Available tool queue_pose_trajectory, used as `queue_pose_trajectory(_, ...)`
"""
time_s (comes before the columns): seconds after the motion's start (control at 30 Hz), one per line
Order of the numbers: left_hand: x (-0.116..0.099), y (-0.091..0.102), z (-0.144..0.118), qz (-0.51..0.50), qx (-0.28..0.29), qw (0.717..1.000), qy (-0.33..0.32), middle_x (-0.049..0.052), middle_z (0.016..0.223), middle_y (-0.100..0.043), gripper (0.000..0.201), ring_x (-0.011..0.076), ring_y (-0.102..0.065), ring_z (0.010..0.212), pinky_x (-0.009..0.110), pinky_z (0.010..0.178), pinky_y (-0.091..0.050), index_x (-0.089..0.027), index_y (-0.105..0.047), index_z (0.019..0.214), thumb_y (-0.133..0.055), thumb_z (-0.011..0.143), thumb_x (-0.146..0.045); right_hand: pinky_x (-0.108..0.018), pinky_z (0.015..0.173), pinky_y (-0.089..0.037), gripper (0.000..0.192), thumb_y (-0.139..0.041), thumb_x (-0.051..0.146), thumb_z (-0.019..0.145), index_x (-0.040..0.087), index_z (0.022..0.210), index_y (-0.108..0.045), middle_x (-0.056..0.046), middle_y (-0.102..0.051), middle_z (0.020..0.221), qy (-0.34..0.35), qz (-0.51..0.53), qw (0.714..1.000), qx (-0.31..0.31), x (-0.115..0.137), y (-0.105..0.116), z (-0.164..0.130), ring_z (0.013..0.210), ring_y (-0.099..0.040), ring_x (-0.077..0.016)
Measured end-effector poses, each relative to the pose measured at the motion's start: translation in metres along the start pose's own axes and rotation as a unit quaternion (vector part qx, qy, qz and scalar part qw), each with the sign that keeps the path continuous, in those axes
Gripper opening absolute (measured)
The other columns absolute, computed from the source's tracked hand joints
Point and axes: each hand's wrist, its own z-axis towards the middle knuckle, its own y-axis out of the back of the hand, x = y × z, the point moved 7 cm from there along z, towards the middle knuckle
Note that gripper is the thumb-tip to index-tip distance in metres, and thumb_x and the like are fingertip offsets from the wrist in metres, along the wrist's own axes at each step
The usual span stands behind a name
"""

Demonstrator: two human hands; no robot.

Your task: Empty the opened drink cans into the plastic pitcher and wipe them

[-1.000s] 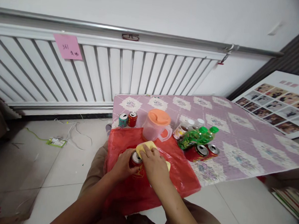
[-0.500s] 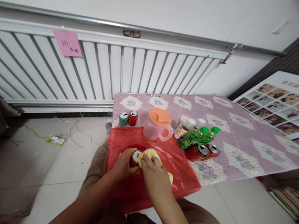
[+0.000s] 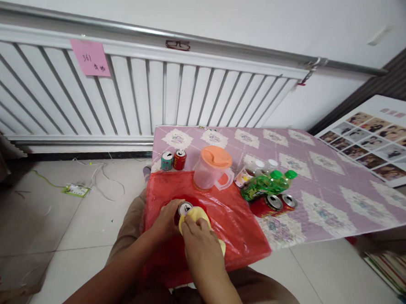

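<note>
The left hand (image 3: 167,219) has its grip clamped on the left side of a red can (image 3: 185,208). The right hand (image 3: 199,236) has its grip together on a bunched yellow cloth (image 3: 203,212), which covers the can's near right side; the fingers hide just where they meet. From the right hand, the can lies to the left and slightly far. Its long axis is roughly upright, opened top facing up. The left hand is the nearer, being on it. Whether the can's base rests on anything is hidden.

Beneath is a red plastic sheet (image 3: 242,237), spread over the near left part of the tabletop (image 3: 324,196), which has a purple flowered cover. A pitcher (image 3: 208,173) with an orange lid stands at the sheet's far side. Far left, a teal can (image 3: 166,162) stands just beside a small red can (image 3: 179,160). To the right are green-capped bottles (image 3: 261,186), white-capped bottles (image 3: 244,176) and large red cans (image 3: 266,206). Beyond is a white radiator (image 3: 172,95); a photo board (image 3: 382,140) leans at far right.
</note>
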Motion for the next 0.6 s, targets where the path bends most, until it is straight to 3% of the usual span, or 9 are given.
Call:
queue_pose_trajectory(0.13, -0.003, 0.001, 0.001, 0.011, 0.004, 1.000, 0.003, 0.013, 0.128, -0.062, 0.064, 0.0306, -0.058, 0.121, 0.049, 0.103, -0.046, -0.019, -0.051, 0.127, -0.078, 0.068, -0.024, -0.043, 0.087, -0.056, 0.049, -0.042, 0.006, 0.092, 0.026, 0.134, -0.060, -0.005, -0.061, 0.139, 0.006, 0.018, 1.000, -0.008, -0.012, -0.002, -0.002, 0.119, -0.055, -0.0297)
queue_pose_trajectory(0.27, -0.006, 0.001, 0.001, 0.017, 0.007, 1.000, 0.010, 0.012, 0.130, -0.061, 0.067, 0.0300, -0.057, 0.123, 0.049, 0.106, -0.043, -0.021, -0.050, 0.129, -0.078, 0.068, -0.020, -0.044, 0.091, -0.053, 0.049, -0.044, 0.006, 0.089, 0.024, 0.131, -0.063, -0.005, -0.062, 0.138, -0.007, 0.052, 0.998, -0.024, -0.044, -0.011, -0.003, 0.118, -0.054, -0.0304)
queue_pose_trajectory(0.4, -0.008, 0.002, 0.001, 0.011, 0.002, 1.000, 0.017, 0.011, 0.131, -0.061, 0.065, 0.0290, -0.056, 0.123, 0.049, 0.107, -0.042, -0.021, -0.051, 0.128, -0.077, 0.069, -0.020, -0.043, 0.098, -0.049, 0.053, -0.047, 0.004, 0.084, 0.019, 0.131, -0.063, -0.005, -0.060, 0.141, -0.041, 0.091, 0.991, -0.089, -0.070, -0.008, 0.001, 0.121, -0.050, -0.0305)
queue_pose_trajectory(0.5, -0.010, 0.002, 0.001, 0.013, 0.004, 1.000, 0.016, 0.011, 0.130, -0.061, 0.063, 0.0287, -0.057, 0.121, 0.049, 0.106, -0.043, -0.021, -0.051, 0.127, -0.077, 0.070, -0.021, -0.042, 0.105, -0.043, 0.054, -0.047, 0.003, 0.081, 0.016, 0.132, -0.062, -0.006, -0.057, 0.144, -0.042, 0.124, 0.980, -0.151, -0.068, 0.002, 0.008, 0.124, -0.047, -0.0294)
queue_pose_trajectory(0.6, -0.012, 0.002, 0.002, 0.013, 0.009, 1.000, 0.012, 0.011, 0.129, -0.061, 0.064, 0.0281, -0.058, 0.119, 0.048, 0.104, -0.045, -0.021, -0.050, 0.128, -0.076, 0.070, -0.020, -0.042, 0.105, -0.043, 0.055, -0.048, 0.003, 0.081, 0.017, 0.132, -0.062, -0.006, -0.057, 0.143, -0.025, 0.159, 0.973, -0.167, -0.054, 0.002, 0.017, 0.122, -0.049, -0.0281)
